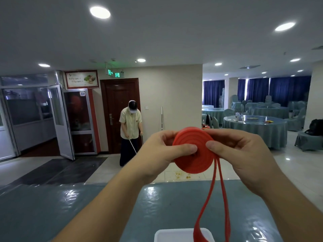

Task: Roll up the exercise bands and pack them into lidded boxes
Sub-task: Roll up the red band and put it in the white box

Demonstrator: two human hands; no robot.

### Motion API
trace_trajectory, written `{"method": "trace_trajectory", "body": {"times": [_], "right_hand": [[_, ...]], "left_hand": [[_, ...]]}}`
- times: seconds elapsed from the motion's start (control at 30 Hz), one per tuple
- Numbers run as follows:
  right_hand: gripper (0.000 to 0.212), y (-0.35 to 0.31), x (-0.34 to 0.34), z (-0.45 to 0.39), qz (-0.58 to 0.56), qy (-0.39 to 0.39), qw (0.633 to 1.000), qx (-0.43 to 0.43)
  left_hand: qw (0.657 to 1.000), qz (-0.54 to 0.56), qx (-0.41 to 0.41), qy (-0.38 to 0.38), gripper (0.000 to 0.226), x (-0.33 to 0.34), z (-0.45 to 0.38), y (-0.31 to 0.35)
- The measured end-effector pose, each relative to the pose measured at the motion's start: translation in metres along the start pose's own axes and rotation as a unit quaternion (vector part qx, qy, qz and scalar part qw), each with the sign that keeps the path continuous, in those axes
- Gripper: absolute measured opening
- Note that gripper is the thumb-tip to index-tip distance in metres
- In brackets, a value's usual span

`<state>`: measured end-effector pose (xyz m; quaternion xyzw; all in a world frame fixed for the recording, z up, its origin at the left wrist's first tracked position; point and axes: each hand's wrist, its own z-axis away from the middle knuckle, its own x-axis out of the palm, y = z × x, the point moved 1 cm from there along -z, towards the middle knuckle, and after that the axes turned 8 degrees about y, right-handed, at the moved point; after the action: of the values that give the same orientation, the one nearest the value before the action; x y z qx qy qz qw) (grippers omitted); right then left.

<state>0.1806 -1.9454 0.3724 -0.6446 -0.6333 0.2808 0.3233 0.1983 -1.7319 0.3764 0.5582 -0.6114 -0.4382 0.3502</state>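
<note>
A red exercise band (194, 161) is wound into a flat round coil held up in front of me, well above the table. My left hand (160, 151) grips the coil's left side, thumb pressed on its face. My right hand (244, 149) grips the right side, thumb on the face too. The band's loose end (208, 206) hangs down as a long loop from the coil's right edge. It dips toward a white box (174, 234) at the bottom edge, only partly in view.
A table with a shiny blue-grey cover (70, 206) fills the foreground. Beyond it a person (131, 126) with a long stick stands by a dark door. Round covered tables (257, 126) and chairs stand at the right.
</note>
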Motion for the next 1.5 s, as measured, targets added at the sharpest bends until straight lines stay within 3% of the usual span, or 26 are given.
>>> {"method": "trace_trajectory", "body": {"times": [0.13,0.3,0.47,0.63,0.83,1.07,1.23,1.43,1.5], "right_hand": [[0.043,0.001,-0.003,0.002,-0.013,-0.003,1.000,0.010],[0.032,-0.004,-0.007,0.003,0.045,-0.032,0.998,0.010],[0.038,-0.002,-0.007,0.004,-0.024,0.001,1.000,0.015],[0.039,0.001,-0.009,0.004,0.014,-0.038,0.999,0.032],[0.037,0.003,-0.003,0.007,-0.043,-0.006,0.998,0.039],[0.033,0.000,-0.006,0.006,-0.018,-0.011,0.999,0.038],[0.038,0.003,-0.005,0.008,-0.071,-0.004,0.997,0.041],[0.033,-0.005,-0.010,0.007,0.009,-0.049,0.998,0.033],[0.033,-0.006,-0.008,0.006,0.009,-0.047,0.999,0.026]], "left_hand": [[0.996,0.077,-0.009,0.039,0.056,0.005,0.002,-0.005],[0.996,-0.080,-0.014,-0.042,0.045,-0.002,-0.003,0.000],[0.996,0.083,-0.023,0.002,0.052,0.005,0.000,-0.009],[0.998,-0.045,-0.021,-0.029,0.049,-0.001,0.002,-0.006],[0.998,0.041,-0.037,0.002,0.045,0.002,0.005,-0.005],[0.999,-0.001,-0.033,-0.017,0.044,0.002,0.007,0.000],[0.996,0.071,-0.022,0.041,0.043,0.007,0.005,-0.007],[0.997,-0.054,-0.035,-0.039,0.043,-0.002,0.006,0.001],[0.998,-0.042,-0.032,-0.022,0.040,0.000,0.006,0.005]]}}
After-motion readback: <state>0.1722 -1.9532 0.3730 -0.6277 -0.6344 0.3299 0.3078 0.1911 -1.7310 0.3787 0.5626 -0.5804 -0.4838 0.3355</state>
